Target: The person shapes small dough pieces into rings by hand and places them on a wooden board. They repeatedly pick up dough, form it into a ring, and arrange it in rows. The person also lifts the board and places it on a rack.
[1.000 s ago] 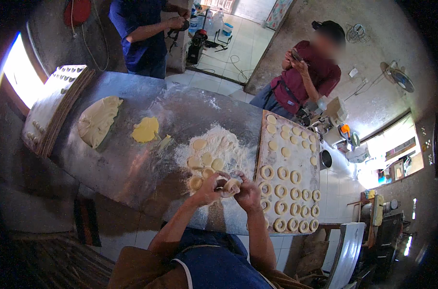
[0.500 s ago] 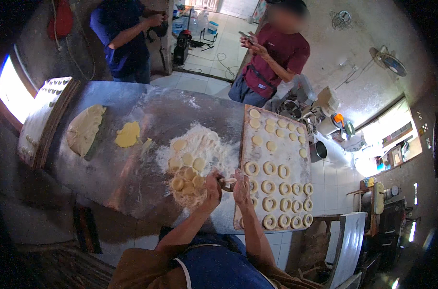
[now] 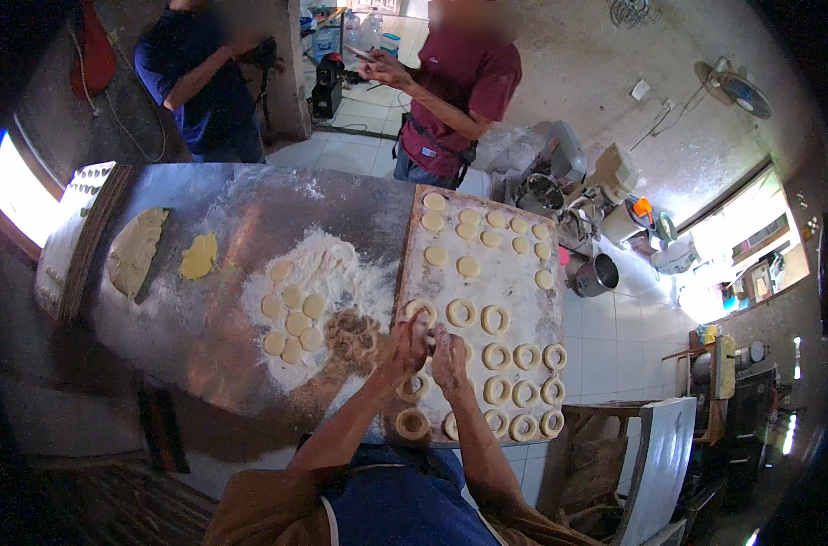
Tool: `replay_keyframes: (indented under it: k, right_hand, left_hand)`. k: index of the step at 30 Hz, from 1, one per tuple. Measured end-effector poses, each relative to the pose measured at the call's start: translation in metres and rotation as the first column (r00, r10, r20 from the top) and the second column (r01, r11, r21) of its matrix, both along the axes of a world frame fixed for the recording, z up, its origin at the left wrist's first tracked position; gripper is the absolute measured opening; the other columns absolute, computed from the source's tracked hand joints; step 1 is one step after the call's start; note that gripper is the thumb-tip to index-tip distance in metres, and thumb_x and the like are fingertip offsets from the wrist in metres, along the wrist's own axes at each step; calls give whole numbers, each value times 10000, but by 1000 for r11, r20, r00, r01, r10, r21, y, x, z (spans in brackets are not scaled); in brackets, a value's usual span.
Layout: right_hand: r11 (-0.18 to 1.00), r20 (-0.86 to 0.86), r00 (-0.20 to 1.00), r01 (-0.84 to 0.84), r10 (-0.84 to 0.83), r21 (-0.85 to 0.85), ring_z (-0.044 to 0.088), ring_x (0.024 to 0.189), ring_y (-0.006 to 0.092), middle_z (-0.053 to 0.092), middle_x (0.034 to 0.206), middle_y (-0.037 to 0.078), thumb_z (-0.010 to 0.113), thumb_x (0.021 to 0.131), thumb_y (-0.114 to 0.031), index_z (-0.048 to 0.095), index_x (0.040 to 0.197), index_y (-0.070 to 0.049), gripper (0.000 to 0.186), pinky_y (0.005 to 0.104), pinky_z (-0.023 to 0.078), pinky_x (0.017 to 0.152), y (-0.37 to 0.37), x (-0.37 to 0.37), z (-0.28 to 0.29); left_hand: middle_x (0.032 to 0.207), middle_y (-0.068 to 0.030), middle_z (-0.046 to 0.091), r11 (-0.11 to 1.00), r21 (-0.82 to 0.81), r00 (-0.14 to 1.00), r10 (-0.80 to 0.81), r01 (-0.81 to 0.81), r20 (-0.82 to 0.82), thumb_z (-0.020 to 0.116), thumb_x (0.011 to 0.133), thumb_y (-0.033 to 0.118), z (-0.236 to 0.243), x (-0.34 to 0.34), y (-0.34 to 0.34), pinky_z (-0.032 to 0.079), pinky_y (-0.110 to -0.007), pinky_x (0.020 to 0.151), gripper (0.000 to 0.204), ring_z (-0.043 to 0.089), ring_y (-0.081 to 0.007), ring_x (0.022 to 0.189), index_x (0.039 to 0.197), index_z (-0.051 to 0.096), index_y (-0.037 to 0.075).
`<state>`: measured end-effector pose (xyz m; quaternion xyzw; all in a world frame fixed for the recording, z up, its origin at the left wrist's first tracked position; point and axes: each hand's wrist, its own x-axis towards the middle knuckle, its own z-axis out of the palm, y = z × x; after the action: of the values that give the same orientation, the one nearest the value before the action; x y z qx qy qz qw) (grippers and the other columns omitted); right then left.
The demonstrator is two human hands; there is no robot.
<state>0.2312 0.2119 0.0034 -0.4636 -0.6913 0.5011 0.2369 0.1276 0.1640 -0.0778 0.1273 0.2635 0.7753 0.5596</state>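
Note:
My left hand point(image 3: 409, 346) and my right hand point(image 3: 447, 361) meet above the near left part of a floured board point(image 3: 507, 284). Their fingers are closed around a small piece of pale dough point(image 3: 430, 339), mostly hidden by the fingertips. Just beyond the left fingers lies a dough ring point(image 3: 420, 312). More rings point(image 3: 496, 356) fill rows on the board's near half, some covered by my hands and forearms. Flat dough discs point(image 3: 468, 266) sit on its far half. Left of the board, several discs point(image 3: 297, 325) rest in spread white flour point(image 3: 336, 264) on the table.
Further left on the table point(image 3: 250, 196) are a yellow soft lump point(image 3: 198, 257) and a large folded dough slab point(image 3: 139, 250). Stacked boards point(image 3: 91, 241) stand at the left end. Two people, in a blue shirt point(image 3: 200, 86) and a maroon shirt point(image 3: 464, 86), stand beyond the table.
Both hands, closed on the dough, have moved from the flour's edge to over the board. The view has shifted, and a brownish patch of table now shows beside the flour.

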Motion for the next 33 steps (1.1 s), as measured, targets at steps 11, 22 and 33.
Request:
replay_keyframes:
  k: [11,22,33]
  right_hand:
    - [991,-210,975,93,-72,91,538,601,218,563,642,122,361,1019,-534,533,714,80,707,429,478,613,52,86,39]
    - [974,-24,993,116,-113,194,611,706,227,643,768,126,732,802,-174,631,943,-1,245,411,491,687,143,172,34]
    - [735,284,943,-67,-173,674,559,1120,447,573,1243,285,691,809,-190,502,1304,20,571,511,440,975,240,177,-38]
  left_hand:
    - [684,-25,522,967,-227,883,-4,-116,-469,492,993,283,35,68,86,452,-339,577,270,509,-165,581,887,561,44]
    - [753,-144,597,933,-229,484,-70,-277,-872,496,974,232,63,134,186,486,-429,653,245,573,-304,652,973,562,-4]
    - [1121,-118,632,934,-300,-421,-355,-194,-834,709,792,220,54,109,201,341,-581,1000,299,526,-324,1157,1067,675,109]
